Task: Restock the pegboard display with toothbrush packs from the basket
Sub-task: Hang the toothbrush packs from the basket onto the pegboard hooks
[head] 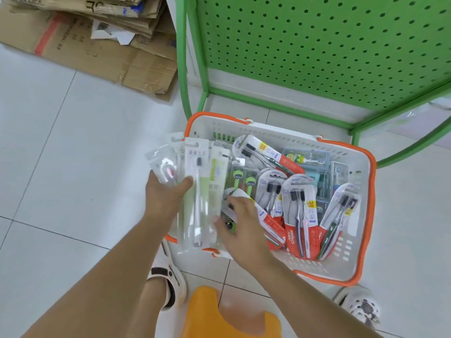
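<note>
L hand grips a fan of packs over basket edge, prob. collecting a batch for one trip; R hand reaches in w/ fingers curled on another pack, grasp unclear. Pegboard just behind basket, no hooks visible; rest of stock lies loose in basket.

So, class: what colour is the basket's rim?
Orange, on the basket's rim, clearest in the head view.

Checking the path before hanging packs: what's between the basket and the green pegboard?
In the head view, only a strip of bare white floor tile and the stand's green base bar separate the basket from the pegboard.
</note>
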